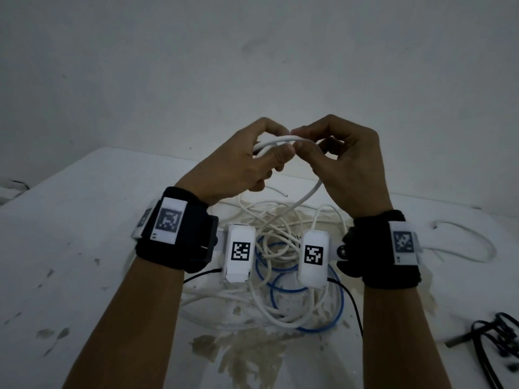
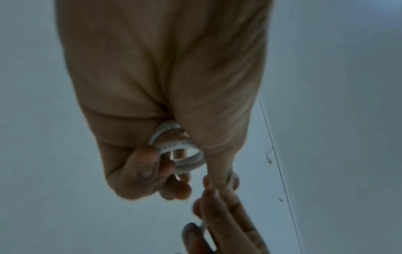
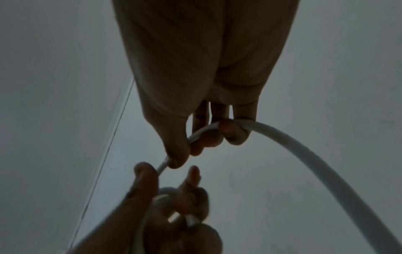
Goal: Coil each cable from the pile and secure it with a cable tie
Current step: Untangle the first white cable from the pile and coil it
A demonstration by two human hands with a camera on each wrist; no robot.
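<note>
While the pile [image 1: 283, 265] of white and blue cables still lies tangled on the table [image 1: 84, 248] betw. the wrists, the head view shows only one white cable [image 1: 276, 143] being worked, held up above the pile: left hand [image 1: 238, 167] clenched round a few small loops, right hand [image 1: 345, 167] pinching the next stretch right beside it, tail dropping back to the pile. So, by my read, early days: first coil part-wound, no tie on it, none seen anywhere; rest of pile untouched. Around: a loose white cable [image 1: 463, 242] off to the right, black cords [image 1: 500, 341] at the right edge, flaking patches on the tabletop. Tail runs through the tangle, so it may snag. Left wrist view: fingers curled on the small coil [image 2: 187, 159], approx. two or three turns, right fingertips [image 2: 208, 194] touching close by. Right wrist view: thumb & fingers grip the cable [image 3: 293, 147], which arcs away down to the right; left hand [image 3: 165, 211] below, holding the loops. Dim, blurry.
</note>
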